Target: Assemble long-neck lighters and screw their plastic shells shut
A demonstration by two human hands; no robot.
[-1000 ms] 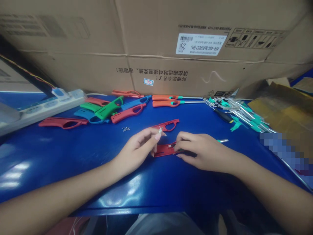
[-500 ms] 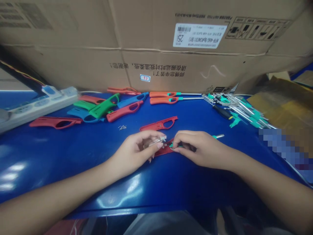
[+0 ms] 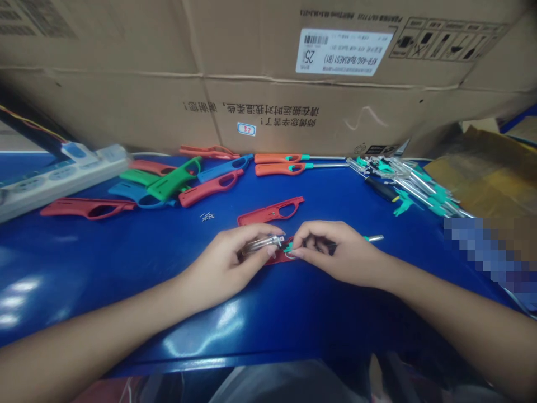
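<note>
My left hand (image 3: 229, 263) is closed around a clear lighter fuel tank (image 3: 260, 244), its valve end pointing right. Beneath both hands lies a red lighter shell half (image 3: 277, 258), mostly covered by fingers. My right hand (image 3: 342, 252) pinches a green trigger piece (image 3: 288, 247) at that shell, with a thin pale wire (image 3: 289, 256) by the fingertips. From behind the right hand a metal lighter tube (image 3: 375, 238) sticks out to the right. Another red shell half (image 3: 272, 212), inner side up, rests just beyond the hands.
Several coloured shell halves (image 3: 174, 179) lie back left, near a white power strip (image 3: 62, 179). Small screws (image 3: 207, 216) sit ahead of the left hand. Two orange lighters (image 3: 277, 168), a screwdriver (image 3: 380, 189) and a pile of tubes (image 3: 423, 187) lie before the cardboard box (image 3: 260, 67).
In my left hand the fuel tank has turned and now shows more of its clear body. Both hands stay close over the red shell half. The view has shifted slightly.
</note>
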